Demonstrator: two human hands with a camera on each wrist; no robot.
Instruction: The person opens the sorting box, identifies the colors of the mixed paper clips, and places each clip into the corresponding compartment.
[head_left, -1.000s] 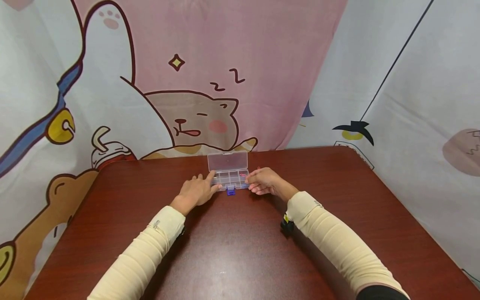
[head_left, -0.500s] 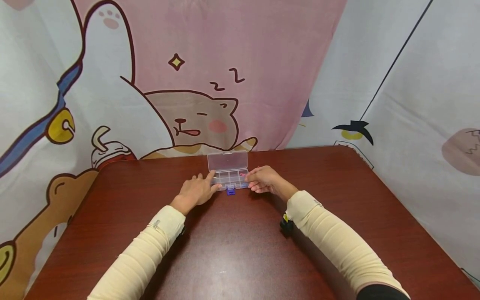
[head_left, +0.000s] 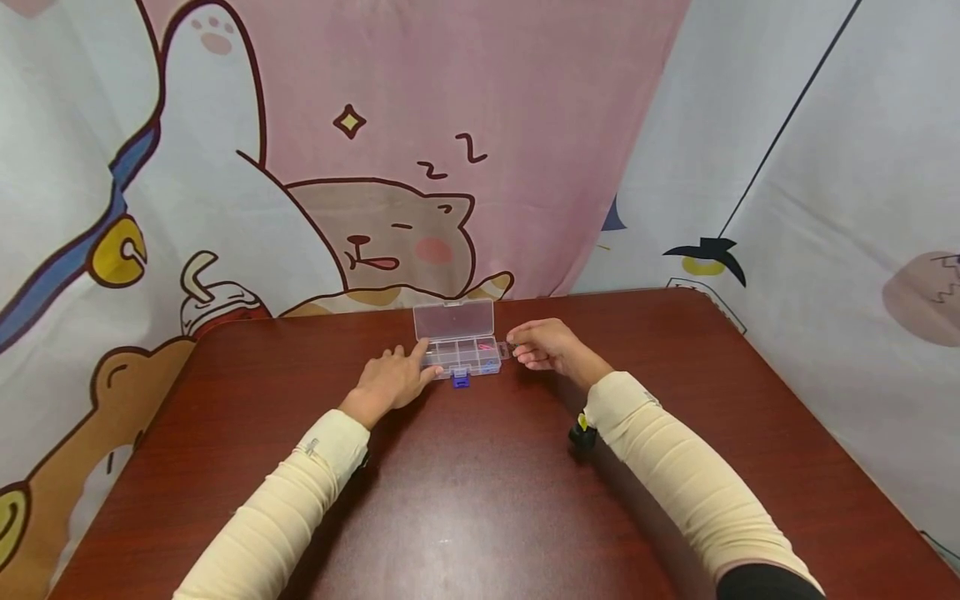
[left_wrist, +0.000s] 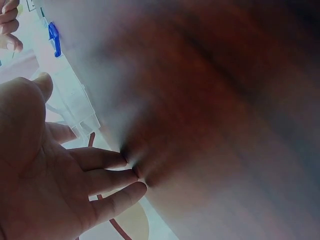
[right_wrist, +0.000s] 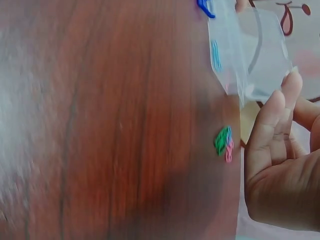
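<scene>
A clear compartment box (head_left: 444, 360) with its lid (head_left: 453, 321) raised and a blue latch (head_left: 461, 381) stands at the far side of the table. Pink paper clips (head_left: 485, 347) lie in its back right compartment; blue paper clips (right_wrist: 216, 55) show in the front right one. My left hand (head_left: 390, 379) spreads at the left end, thumb and index finger at the box, other fingertips down on the table. Just right of the box my right hand (head_left: 551, 346) pinches what looks like a thin green paper clip (left_wrist: 13, 54), mostly hidden by the fingers.
Several green, blue and pink paper clips (right_wrist: 222, 142) lie in a small pile on the table (head_left: 465, 483), close by the right hand. A printed curtain (head_left: 555, 150) hangs right behind the table's far edge.
My right hand has drawn back from the box's right compartments, moving right and slightly away, which uncovers the box's right end. The left hand stays in place.
</scene>
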